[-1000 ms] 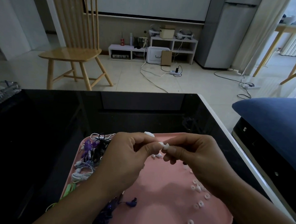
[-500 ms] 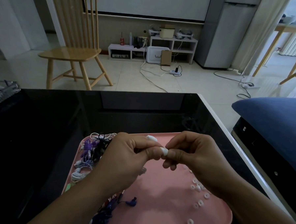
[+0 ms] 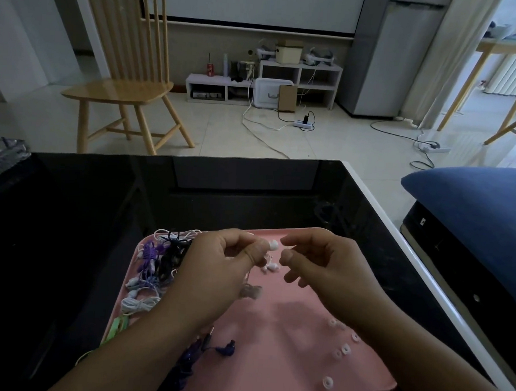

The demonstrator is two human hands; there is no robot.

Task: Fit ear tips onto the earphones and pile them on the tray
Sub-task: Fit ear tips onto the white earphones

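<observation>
Together, our 2 hands hover above the pink tray [image 3: 271,372] on the black tabletop [image 3: 100,217]. Our left hand [image 3: 217,262] pinches a white earphone [image 3: 273,245] with its rounded ear tip showing; our right hand [image 3: 322,264] sits just beside it, fingers loosely curled, holding nothing. Its cable is hidden. Loose ear tips [image 3: 345,348] and tangled earphones [image 3: 154,267] lie on the tray.

dim foreground, brighter background: daylight enters from the far right and washes the pale floor [image 3: 328,145], which carries a soft sheen. the glossy black table [image 3: 100,217] reflects the room faintly. both hands and the pink tray [image 3: 287,361] lie in shade, slightly soft. wide-angle bending curves lines near the edges.
</observation>
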